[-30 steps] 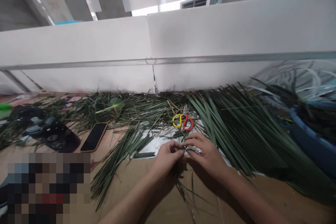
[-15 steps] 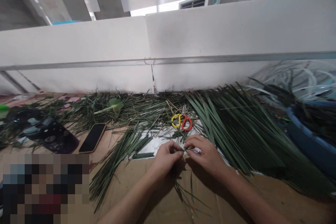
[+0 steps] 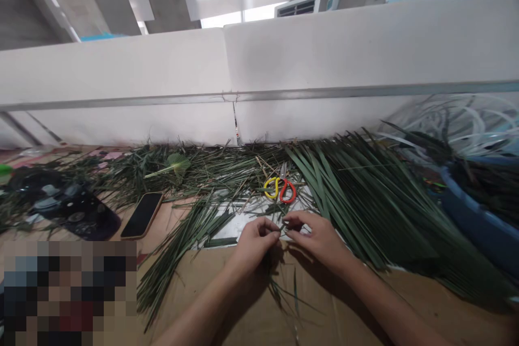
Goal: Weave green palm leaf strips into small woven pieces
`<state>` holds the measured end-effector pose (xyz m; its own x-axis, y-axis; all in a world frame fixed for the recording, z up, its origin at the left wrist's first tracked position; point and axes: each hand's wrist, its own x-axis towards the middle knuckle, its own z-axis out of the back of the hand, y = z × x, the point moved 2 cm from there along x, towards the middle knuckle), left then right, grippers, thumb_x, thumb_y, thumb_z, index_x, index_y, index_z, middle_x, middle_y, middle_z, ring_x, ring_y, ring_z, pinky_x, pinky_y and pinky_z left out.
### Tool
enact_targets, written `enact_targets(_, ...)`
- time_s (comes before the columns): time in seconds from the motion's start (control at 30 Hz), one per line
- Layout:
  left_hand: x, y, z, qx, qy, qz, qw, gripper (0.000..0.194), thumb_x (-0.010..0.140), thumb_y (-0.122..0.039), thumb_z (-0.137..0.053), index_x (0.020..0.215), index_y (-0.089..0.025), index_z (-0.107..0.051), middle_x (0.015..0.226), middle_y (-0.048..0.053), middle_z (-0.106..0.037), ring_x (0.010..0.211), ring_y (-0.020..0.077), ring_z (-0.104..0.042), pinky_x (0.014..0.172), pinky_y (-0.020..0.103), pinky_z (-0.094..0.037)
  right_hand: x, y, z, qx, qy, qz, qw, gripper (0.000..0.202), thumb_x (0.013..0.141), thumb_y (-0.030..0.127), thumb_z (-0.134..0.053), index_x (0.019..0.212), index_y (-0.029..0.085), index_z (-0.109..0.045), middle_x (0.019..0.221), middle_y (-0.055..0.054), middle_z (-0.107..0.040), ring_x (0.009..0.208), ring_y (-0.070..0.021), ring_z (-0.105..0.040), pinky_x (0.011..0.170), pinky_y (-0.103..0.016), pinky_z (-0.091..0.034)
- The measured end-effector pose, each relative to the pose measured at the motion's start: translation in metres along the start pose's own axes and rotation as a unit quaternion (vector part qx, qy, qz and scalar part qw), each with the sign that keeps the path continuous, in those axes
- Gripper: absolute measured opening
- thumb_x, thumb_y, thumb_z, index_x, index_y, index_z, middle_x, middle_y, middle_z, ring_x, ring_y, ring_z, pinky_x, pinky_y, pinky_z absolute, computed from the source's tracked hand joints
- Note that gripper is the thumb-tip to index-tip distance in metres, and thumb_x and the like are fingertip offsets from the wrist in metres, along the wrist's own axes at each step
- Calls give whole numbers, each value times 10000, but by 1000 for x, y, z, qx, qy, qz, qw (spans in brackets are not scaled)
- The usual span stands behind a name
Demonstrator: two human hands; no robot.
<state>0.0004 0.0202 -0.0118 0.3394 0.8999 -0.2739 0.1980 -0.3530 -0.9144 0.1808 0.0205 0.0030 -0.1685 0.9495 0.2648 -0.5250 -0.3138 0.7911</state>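
Note:
Near the front centre, my left hand (image 3: 259,237) pinches a small dark green leaf piece, whose thin strips (image 3: 278,292) hang below over the cardboard (image 3: 203,292). Just right of it, my right hand (image 3: 310,232) is curled with thumb and forefinger slightly apart at the piece's top; whether it grips a strip is too small to tell. Scissors (image 3: 280,186) with one yellow and one red handle lie beyond both hands. A bundle of cut narrow leaves (image 3: 178,254) is left of my left hand, and long broad leaves (image 3: 365,200) spread to the right.
A phone (image 3: 141,215) and a dark cup (image 3: 83,213) stand or lie at the left. Loose leaf strips (image 3: 219,167) and a small fan leaf (image 3: 176,166) line the white partition (image 3: 121,70). A blue tub (image 3: 470,211) sits at the right edge.
My right thumb and forefinger have parted a little and the purple-tinted item between them no longer shows. My left hand stays nearly in place.

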Motion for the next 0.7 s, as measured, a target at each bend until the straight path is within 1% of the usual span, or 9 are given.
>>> enact_targets(0.07, 0, -2, 0, -5, -7, -6, 1000, 327, 708, -361, -778, 887, -207, -552, 566, -18, -608, 438, 161, -590, 407, 224, -420, 1, -2, 0, 28, 6, -19, 999, 207, 824, 277, -683, 1019, 267, -751, 942, -45, -786, 881, -258, -711, 803, -377, -515)
enact_targets(0.13, 0, -3, 0, -10, -8, -4, 1000, 327, 707, -357, -781, 886, -205, -553, 571, -18, -612, 421, 148, -569, 413, 226, -419, 2, 0, 0, 45, 6, -28, 999, 151, 834, 292, -674, 957, 261, -755, 903, -45, -783, 856, -258, -712, 793, -379, -519)
enact_targets(0.27, 2, -2, 1, -4, -2, -2, 1000, 357, 686, -355, -805, 920, -192, -589, 580, -12, -621, 431, 150, -577, 450, 253, -460, 3, 5, 0, 56, -15, -36, 998, 122, 836, 327, -658, 865, 256, -752, 860, -47, -775, 832, -264, -704, 789, -384, -511)
enact_targets(0.33, 4, 0, 1, 7, -2, -8, 1000, 381, 681, -383, -827, 922, -180, -613, 588, -15, -614, 454, 146, -588, 477, 260, -483, 2, 7, 0, 55, -21, -33, 998, 131, 842, 341, -648, 836, 253, -744, 834, -45, -765, 817, -263, -694, 776, -381, -504)
enact_targets(0.47, 4, 2, 2, 22, 1, -4, 1000, 388, 704, -481, -821, 824, -184, -600, 561, -20, -587, 454, 138, -573, 467, 249, -475, 1, 5, 0, 31, -21, -18, 999, 130, 859, 339, -631, 829, 258, -728, 823, -37, -750, 806, -255, -671, 762, -371, -483)
enact_targets(0.63, 5, 4, 4, 23, 8, 10, 1000, 361, 715, -466, -812, 818, -192, -603, 566, -18, -600, 443, 138, -565, 432, 229, -440, 2, 4, -2, -24, -11, 4, 1000, 148, 901, 325, -579, 838, 252, -690, 841, -32, -722, 819, -245, -643, 757, -352, -447)
enact_targets(0.7, 5, 4, 5, 28, 4, 3, 1000, 339, 710, -438, -819, 793, -185, -610, 564, -11, -602, 457, 138, -575, 448, 227, -445, 2, 5, -2, -39, -13, 7, 999, 147, 903, 314, -567, 826, 248, -674, 830, -32, -709, 811, -242, -630, 751, -348, -437)
